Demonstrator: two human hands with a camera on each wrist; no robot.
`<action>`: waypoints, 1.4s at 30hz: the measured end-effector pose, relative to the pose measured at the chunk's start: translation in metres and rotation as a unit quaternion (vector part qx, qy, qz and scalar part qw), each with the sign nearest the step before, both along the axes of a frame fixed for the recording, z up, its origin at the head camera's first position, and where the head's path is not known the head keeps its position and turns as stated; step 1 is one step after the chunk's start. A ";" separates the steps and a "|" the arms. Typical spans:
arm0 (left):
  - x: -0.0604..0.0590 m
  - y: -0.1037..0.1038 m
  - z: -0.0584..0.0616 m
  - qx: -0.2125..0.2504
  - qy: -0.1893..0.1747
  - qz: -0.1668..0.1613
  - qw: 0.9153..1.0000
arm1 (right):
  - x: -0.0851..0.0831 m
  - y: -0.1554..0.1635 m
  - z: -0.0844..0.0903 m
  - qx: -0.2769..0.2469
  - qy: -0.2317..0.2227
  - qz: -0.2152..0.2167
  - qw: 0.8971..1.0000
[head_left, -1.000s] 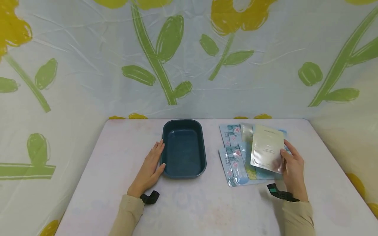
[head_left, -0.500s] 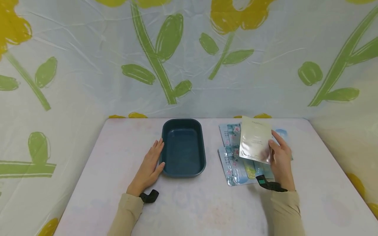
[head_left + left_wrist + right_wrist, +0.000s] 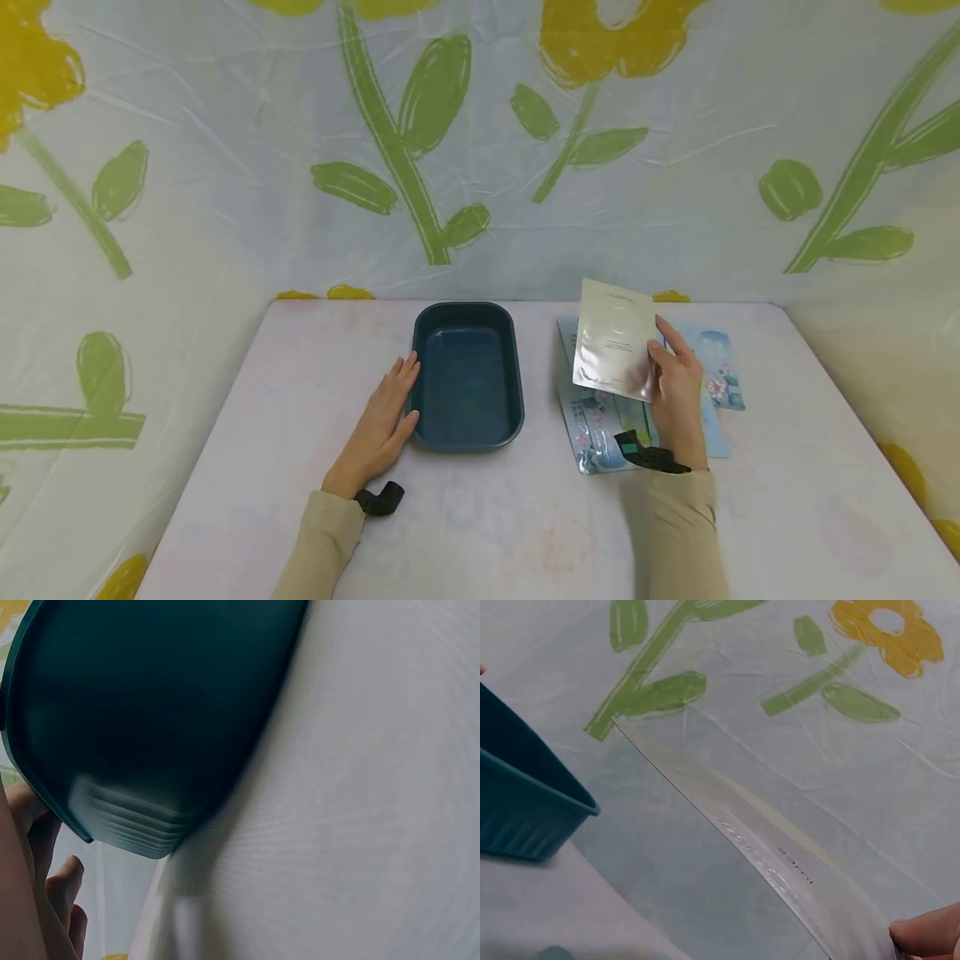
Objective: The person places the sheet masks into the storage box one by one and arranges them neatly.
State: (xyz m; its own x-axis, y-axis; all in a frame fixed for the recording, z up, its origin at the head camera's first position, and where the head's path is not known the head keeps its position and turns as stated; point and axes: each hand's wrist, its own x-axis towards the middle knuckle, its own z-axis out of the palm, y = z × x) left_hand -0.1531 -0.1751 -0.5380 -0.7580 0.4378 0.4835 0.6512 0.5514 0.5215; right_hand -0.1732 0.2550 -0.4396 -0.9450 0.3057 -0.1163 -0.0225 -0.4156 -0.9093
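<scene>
My left hand (image 3: 378,425) lies against the left side of a dark teal rectangular tray (image 3: 465,383), fingers extended and touching its rim. In the left wrist view the tray's ribbed outer wall (image 3: 142,821) fills the upper left, with several fingers beside it. My right hand (image 3: 675,383) pinches a silvery, pale-gold sheet mask packet (image 3: 615,337) by its right edge, thumb on the front. The packet is held tilted above other packets and hides part of them. From the right wrist it appears nearly edge-on, the thumb (image 3: 926,934) at its corner.
Several light blue floral packets (image 3: 596,433) lie overlapping on the white table (image 3: 510,525), right of the tray. Another blue packet (image 3: 720,367) shows behind my right hand. A flower-printed sheet (image 3: 247,183) hangs behind the table.
My right hand has carried the silvery sheet mask packet leftward and a little away from me, over the left part of the blue packets. My left hand has stayed at the tray.
</scene>
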 end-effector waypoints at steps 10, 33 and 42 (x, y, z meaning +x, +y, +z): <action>0.000 0.000 0.002 -0.004 -0.008 0.003 1.000 | -0.011 -0.038 0.002 0.024 0.010 0.005 1.000; 0.001 0.000 0.001 -0.004 -0.009 0.010 1.000 | -0.016 -0.120 -0.026 0.054 0.071 0.146 0.985; 0.000 0.000 0.001 0.005 0.000 0.005 1.000 | -0.010 -0.135 -0.020 0.177 0.052 0.215 0.959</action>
